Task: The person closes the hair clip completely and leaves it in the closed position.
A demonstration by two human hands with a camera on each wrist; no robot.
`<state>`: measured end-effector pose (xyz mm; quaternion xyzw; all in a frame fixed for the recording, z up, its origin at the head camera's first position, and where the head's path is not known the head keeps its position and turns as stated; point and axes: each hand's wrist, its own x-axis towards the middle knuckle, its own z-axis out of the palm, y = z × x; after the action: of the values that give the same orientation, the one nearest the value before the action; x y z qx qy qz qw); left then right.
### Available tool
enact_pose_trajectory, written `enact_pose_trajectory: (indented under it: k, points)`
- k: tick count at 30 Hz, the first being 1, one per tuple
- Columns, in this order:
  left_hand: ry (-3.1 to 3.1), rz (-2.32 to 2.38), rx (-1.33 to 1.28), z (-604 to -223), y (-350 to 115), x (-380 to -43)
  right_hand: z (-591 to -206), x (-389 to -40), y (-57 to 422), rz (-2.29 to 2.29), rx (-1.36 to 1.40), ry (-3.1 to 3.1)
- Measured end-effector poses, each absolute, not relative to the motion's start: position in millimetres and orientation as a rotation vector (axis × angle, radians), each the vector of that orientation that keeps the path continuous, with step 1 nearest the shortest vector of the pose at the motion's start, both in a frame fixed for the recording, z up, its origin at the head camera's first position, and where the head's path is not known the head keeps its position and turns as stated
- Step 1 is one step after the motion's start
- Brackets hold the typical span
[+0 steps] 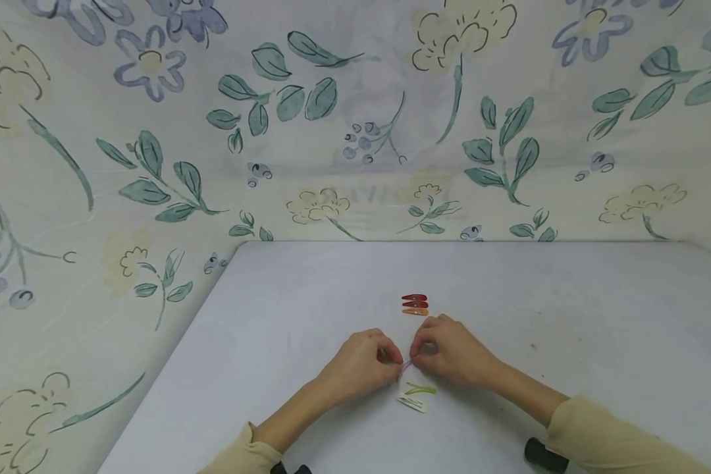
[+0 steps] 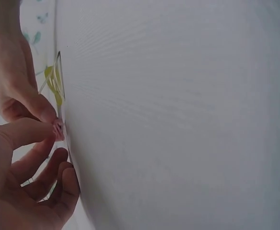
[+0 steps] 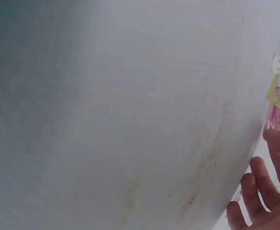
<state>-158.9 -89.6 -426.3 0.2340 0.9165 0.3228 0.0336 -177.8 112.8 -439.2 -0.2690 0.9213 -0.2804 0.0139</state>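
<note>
A pink hair clip [image 1: 407, 363] is pinched at its two ends between my hands, just over the white tabletop. My left hand [image 1: 367, 359] holds one end between thumb and index finger, and my right hand [image 1: 450, 349] holds the other. In the left wrist view the pink clip [image 2: 58, 129] is partly covered by fingertips. Just nearer than the hands lies a yellow-green hair clip [image 1: 422, 390], its prongs spread apart. Beside it rests a white hair clip [image 1: 412, 403]. Two red hair clips [image 1: 415, 304] and an orange one [image 1: 415, 312] lie in a row beyond the hands.
The white table [image 1: 296, 289] ends at a flower-patterned cloth [image 1: 355, 197] behind it and on the left. Dark cylindrical objects [image 1: 545, 455] show by the right sleeve and at the bottom edge near the left sleeve. Small dark specks mark the table's right side.
</note>
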Motion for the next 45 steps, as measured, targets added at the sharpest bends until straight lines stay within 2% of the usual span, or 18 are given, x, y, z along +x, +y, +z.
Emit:
enact_pose_trajectory:
  k: [19, 27, 37, 45]
  points:
    - [2.713, 1.138, 0.671, -423, -88, -167, -431, -181, 122, -1.170, -0.743, 2.729]
    - [2.615, 1.273, 0.557, -417, -84, -176, -428, -183, 126, -1.262, -0.649, 2.712]
    - [2.342, 1.573, 0.407, -416, -73, -185, -426, -182, 137, -1.434, -0.664, 2.810]
    - [2.379, 1.691, 0.468, -413, -64, -195, -421, -186, 143, -1.513, -0.598, 2.784]
